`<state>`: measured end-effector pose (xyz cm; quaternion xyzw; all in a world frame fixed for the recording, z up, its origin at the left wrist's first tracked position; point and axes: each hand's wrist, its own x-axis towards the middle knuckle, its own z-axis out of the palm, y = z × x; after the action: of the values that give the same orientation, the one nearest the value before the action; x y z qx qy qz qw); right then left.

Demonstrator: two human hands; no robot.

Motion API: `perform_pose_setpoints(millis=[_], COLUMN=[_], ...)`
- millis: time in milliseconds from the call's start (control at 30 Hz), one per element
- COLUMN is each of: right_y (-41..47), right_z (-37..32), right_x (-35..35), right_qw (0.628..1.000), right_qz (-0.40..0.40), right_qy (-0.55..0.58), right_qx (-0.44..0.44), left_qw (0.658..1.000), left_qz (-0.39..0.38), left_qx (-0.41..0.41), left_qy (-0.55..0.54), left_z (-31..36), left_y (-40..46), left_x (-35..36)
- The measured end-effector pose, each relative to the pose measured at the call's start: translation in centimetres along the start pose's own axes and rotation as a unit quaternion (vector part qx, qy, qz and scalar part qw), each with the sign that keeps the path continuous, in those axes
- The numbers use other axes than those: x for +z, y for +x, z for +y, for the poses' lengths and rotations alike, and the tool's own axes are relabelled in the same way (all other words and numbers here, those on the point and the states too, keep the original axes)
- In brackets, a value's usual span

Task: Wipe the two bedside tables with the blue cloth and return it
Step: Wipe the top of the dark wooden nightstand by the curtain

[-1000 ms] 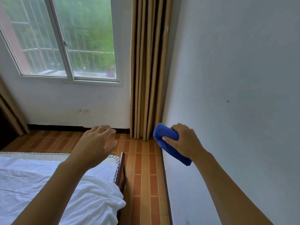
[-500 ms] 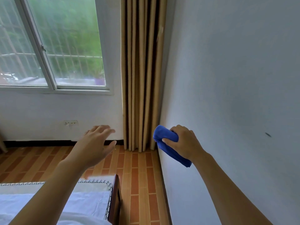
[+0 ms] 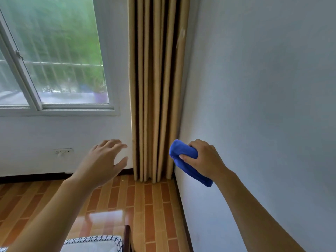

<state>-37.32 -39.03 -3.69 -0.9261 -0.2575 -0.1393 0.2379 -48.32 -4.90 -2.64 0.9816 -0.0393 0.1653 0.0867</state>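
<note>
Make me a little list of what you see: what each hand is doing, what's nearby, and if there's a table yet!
right hand: grips the blue cloth, bunched up
left hand: held out, fingers spread, holding nothing
curtain: tan, gathered in the corner
window: left of the curtain
floor: brown tiles
bed corner: at the bottom edge
bedside tables: none in view

A tan pleated curtain (image 3: 156,88) hangs in the room's corner, reaching the floor. Left of the curtain is a white-framed sliding window (image 3: 54,70) showing blurred greenery in daylight, with a wall socket (image 3: 63,152) below. Right of it runs a plain pale wall (image 3: 263,79). Glossy brick-pattern flooring (image 3: 154,206) spreads beneath, and a bed corner (image 3: 94,244) lies nearest the camera.
</note>
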Motion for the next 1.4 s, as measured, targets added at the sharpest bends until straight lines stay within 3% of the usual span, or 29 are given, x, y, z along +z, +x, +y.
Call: perform_pose_setpoints(millis=[367,800,1067,1400], right_y=[13.2,32.1,40.8,53.0], right_z=[3.8,11.1,10.4,7.2], right_x=[4.3,9.5,15.0,24.3], right_qw=[0.999,0.994,0.983,0.971], right_qz=[-0.021,-0.051,-0.085,-0.112], right_qy=[0.003,0.049,0.070,0.095], right_qx=[-0.031,-0.088,-0.144,-0.189], left_qw=[0.999,0.992,0.981,0.968], left_qz=[-0.020,0.020,0.010,0.025], left_qx=[-0.039,-0.122,-0.188,-0.241], left_qy=[0.016,0.031,0.050,0.069], left_z=[-4.6,-8.6,-13.2,-24.4], left_y=[10.1,23.3,26.4,31.8], left_x=[3.6,7.9,9.6,10.8])
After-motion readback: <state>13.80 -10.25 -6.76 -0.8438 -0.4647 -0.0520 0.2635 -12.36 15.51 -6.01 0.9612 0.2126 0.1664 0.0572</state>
